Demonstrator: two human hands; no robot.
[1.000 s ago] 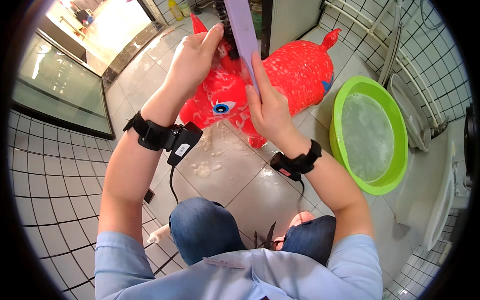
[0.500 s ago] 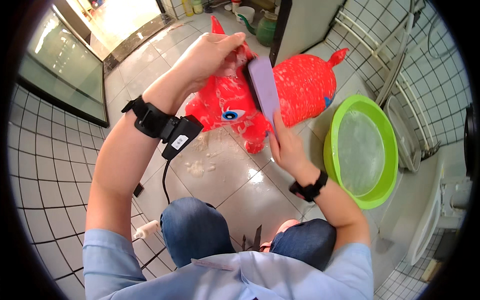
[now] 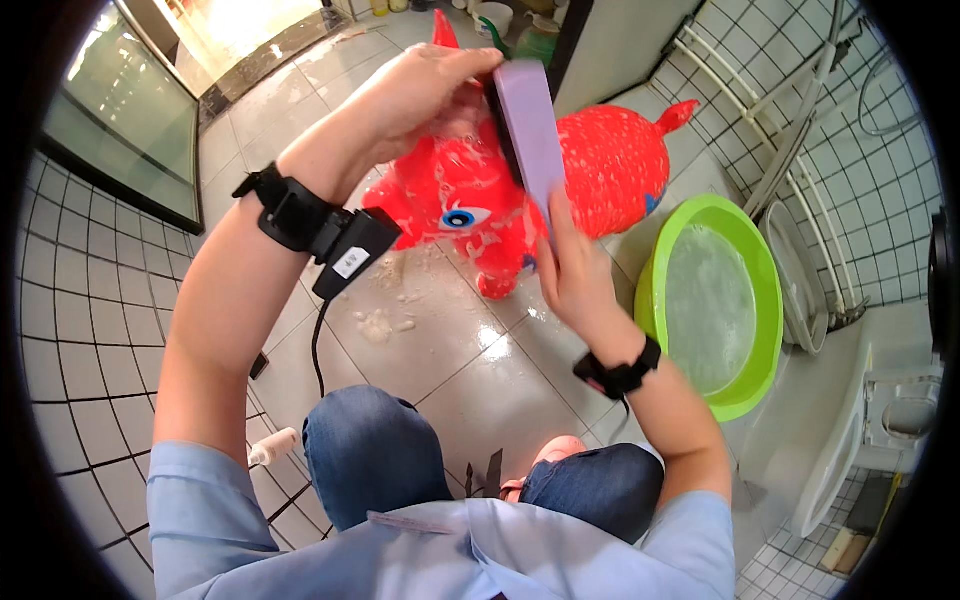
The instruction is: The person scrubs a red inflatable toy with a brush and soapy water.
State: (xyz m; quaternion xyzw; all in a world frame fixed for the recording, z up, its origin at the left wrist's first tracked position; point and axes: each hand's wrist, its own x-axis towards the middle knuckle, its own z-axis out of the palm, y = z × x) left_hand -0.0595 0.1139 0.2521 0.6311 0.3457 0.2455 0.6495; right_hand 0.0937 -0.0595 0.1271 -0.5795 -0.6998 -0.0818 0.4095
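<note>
A red inflatable bouncy animal toy [image 3: 612, 165] with a painted blue eye stands on the floor before me, streaked with white suds. My left hand [image 3: 430, 88] is closed round the top of its head near an ear; the fingertips are partly hidden. In my right hand [image 3: 580, 275] is a purple scrub brush [image 3: 530, 120], gripped by its handle. Its dark bristle side faces left, against the toy's head beside my left hand.
A green basin [image 3: 770, 290] of cloudy water stands at the right. Foam [image 3: 375, 325] lies on the tiles. A white bottle [image 3: 273, 447] is by my left knee. A green watering can [image 3: 537, 40] and small pots stand at the back, beside a door panel.
My right hand and the brush have shifted slightly up along the toy's head. The left hand keeps its hold, and the whole view has tilted a little.
</note>
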